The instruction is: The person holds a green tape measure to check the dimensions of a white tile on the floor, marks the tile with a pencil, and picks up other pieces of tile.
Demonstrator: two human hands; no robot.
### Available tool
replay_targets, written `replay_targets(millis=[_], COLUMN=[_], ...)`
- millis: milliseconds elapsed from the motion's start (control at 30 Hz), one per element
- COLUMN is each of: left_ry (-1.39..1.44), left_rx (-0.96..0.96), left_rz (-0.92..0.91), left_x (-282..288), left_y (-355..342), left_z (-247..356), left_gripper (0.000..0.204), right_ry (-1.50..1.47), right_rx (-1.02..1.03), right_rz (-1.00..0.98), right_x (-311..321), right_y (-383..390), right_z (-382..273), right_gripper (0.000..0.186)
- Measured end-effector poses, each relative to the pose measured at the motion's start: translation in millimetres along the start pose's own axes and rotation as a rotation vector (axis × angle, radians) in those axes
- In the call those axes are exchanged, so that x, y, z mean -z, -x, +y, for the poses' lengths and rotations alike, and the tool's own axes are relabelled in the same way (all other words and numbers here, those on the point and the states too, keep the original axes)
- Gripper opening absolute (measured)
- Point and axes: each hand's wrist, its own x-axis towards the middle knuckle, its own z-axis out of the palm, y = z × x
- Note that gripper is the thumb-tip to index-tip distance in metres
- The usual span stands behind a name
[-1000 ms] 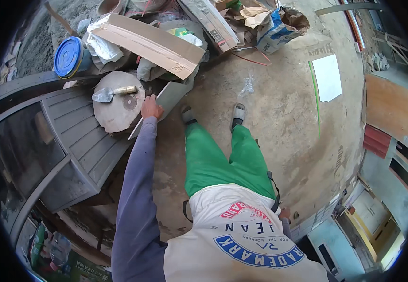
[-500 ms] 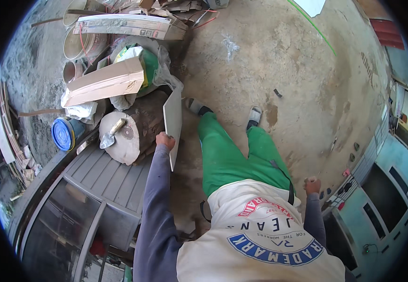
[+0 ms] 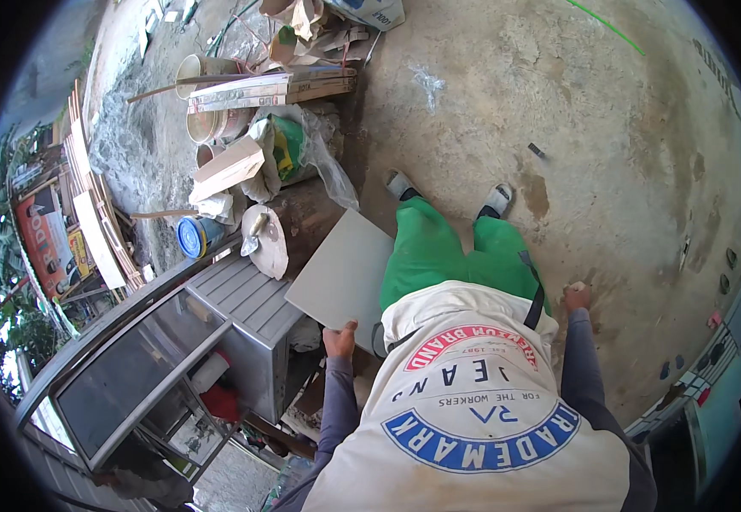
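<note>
My left hand (image 3: 339,340) grips the lower edge of a square pale grey tile (image 3: 340,264), which is tilted beside my left leg with its broad face up. Beyond the tile, a trowel (image 3: 258,224) lies on the pale cut end of a log (image 3: 270,258). My right hand (image 3: 577,297) hangs by my right thigh over the concrete floor, its fingers curled; whatever they hold, if anything, is too hidden to make out.
A metal-and-glass cabinet (image 3: 232,292) stands at left, a blue lidded bucket (image 3: 191,236) behind it. Cardboard (image 3: 227,171), buckets and sacks are piled above the log. Long boards (image 3: 97,235) lean farther left. Footwear (image 3: 730,256) lies on the concrete at right.
The tile, earlier nearly edge-on against the log, has been pulled back toward me and now shows its broad face. My right hand has come into fuller view. The view has shifted.
</note>
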Motion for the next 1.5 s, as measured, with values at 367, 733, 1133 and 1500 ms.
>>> replay_targets(millis=[367,733,1133,1500], left_ry=[-0.395,-0.734,-0.604,-0.674], left_rx=[-0.172,-0.370,-0.735,-0.788], left_rz=[-0.299,-0.451,-0.320,-0.142], left_x=[-86.0,-224.0,-349.8,-498.0], left_y=[31.3,-106.8,-258.6,-322.1], left_z=[67.5,302.6,718.1,1128.0], left_gripper=[0.028,0.030,0.036,0.041], right_ry=[0.140,0.095,-0.267,-0.951], right_rx=[0.132,-0.084,-0.226,0.050], right_rz=[0.169,0.368,0.239,-0.301], right_x=[159.4,262.1,272.7,326.5], right_y=[-160.5,-241.1,-294.3,-487.3], right_z=[-133.0,-169.6,-372.3,-763.5], right_gripper=[0.026,0.027,0.026,0.029])
